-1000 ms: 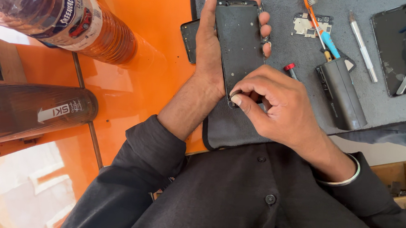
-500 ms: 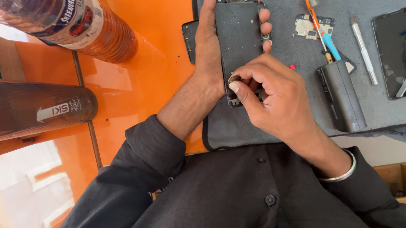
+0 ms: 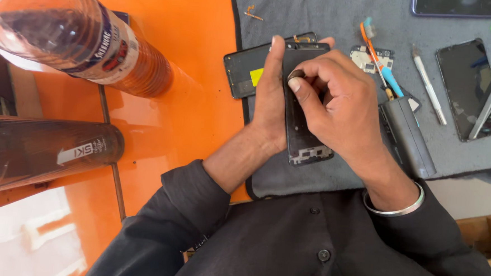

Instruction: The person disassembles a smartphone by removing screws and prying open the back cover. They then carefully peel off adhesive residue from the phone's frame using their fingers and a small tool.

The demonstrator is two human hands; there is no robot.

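Two hands work one dark phone frame (image 3: 302,130) over the grey mat (image 3: 319,18) at the bench edge. Left hand (image 3: 273,94) cradles it from the left side, fingers closed along its edge w/ fingertips at the top. Right hand (image 3: 342,109) sits on top, thumb and forefinger pressed together near the upper part — can't tell what they're pinching, if anything. Frame looks thin, light, stiff but prob. fragile; best held by the long edges, not the flat face. Second dark panel (image 3: 243,70) lies under it, w/ a yellow square sticker. Labels: clear bottle (image 3: 82,40) top left has a wrap-round label, white, red and dark blue — dark cylinder (image 3: 43,152) below carries a small white arrow-shaped tag.
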